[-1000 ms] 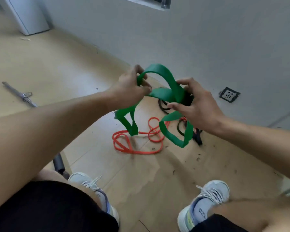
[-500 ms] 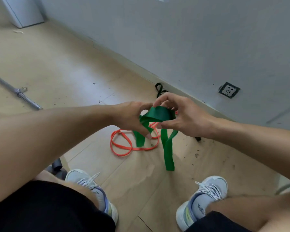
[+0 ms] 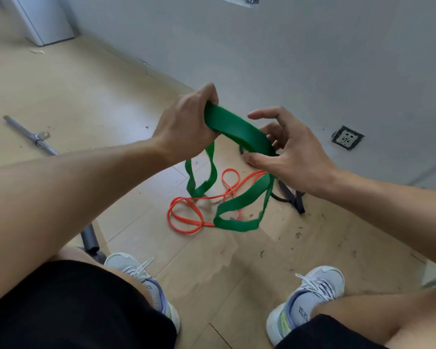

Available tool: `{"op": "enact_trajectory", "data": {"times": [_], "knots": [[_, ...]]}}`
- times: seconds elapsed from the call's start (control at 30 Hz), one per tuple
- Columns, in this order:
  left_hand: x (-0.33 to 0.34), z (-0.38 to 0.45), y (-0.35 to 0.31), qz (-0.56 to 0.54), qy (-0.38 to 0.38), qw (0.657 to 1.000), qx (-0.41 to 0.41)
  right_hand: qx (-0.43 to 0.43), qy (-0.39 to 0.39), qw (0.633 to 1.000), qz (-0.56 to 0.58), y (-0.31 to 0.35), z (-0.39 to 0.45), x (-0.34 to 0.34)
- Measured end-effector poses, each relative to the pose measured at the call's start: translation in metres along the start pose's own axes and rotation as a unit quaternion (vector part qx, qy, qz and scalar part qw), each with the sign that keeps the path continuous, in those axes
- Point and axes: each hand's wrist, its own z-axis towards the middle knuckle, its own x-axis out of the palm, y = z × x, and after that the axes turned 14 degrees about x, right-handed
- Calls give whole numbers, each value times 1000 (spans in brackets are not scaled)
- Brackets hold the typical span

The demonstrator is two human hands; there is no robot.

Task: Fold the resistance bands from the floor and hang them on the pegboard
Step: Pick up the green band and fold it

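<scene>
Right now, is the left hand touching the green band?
Touching. The head view shows the left hand gripping one end of the green band.

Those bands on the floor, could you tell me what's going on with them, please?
A person is folding the green band in the air: the left hand grips one end, the right hand pinches the other, and loops hang between. The orange band and black band lie on the floor, not yet picked up.
</scene>
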Motion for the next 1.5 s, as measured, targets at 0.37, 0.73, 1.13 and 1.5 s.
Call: {"op": "enact_trajectory", "data": {"times": [0.37, 0.73, 1.13, 1.5], "knots": [[-3, -4, -2, -19, 107, 994, -1, 66, 63, 996, -14, -9, 1, -6], [1, -3, -14, -82, 139, 986, -48, 122, 103, 986, -53, -10, 4, -13], [8, -9, -21, -158, 211, 957, -118, -10, 6, 995, 98, 7, -1, -21], [-10, 2, -34, -310, 66, 926, -205, 168, -28, 984, 54, -36, 18, -29]]}}
